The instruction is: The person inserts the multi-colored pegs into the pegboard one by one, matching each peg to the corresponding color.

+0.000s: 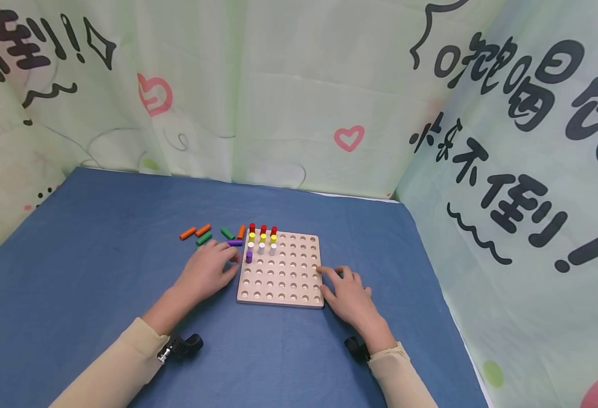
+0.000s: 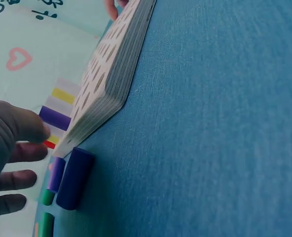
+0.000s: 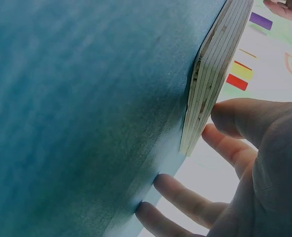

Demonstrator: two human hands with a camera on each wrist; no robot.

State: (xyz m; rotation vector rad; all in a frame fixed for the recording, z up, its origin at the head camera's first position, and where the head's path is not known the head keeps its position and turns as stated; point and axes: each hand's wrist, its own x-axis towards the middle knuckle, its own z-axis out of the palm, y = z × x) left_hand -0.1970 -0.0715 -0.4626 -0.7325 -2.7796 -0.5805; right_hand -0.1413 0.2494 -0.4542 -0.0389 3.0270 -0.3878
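Note:
A wooden pegboard [image 1: 294, 283] lies on the table with rows of round holes. Red pegs [image 1: 263, 229], yellow pegs [image 1: 263, 238] and white pegs [image 1: 261, 248] stand in its far left part, with one purple peg [image 1: 249, 257] nearer. My left hand [image 1: 208, 271] is at the board's left side, fingers spread loosely and holding nothing. Its fingertips are close to the standing purple peg [image 2: 55, 118] in the left wrist view, above two loose purple pegs [image 2: 76, 178]. My right hand [image 1: 349, 294] rests thumb and index finger against the board's right edge [image 3: 212, 84].
Loose orange pegs [image 1: 203, 229], green pegs [image 1: 204, 238] and a purple peg [image 1: 234, 242] lie left of the board. A blue cloth [image 1: 125, 226] covers the table. Pale printed curtains [image 1: 278, 85] hang behind and at the sides.

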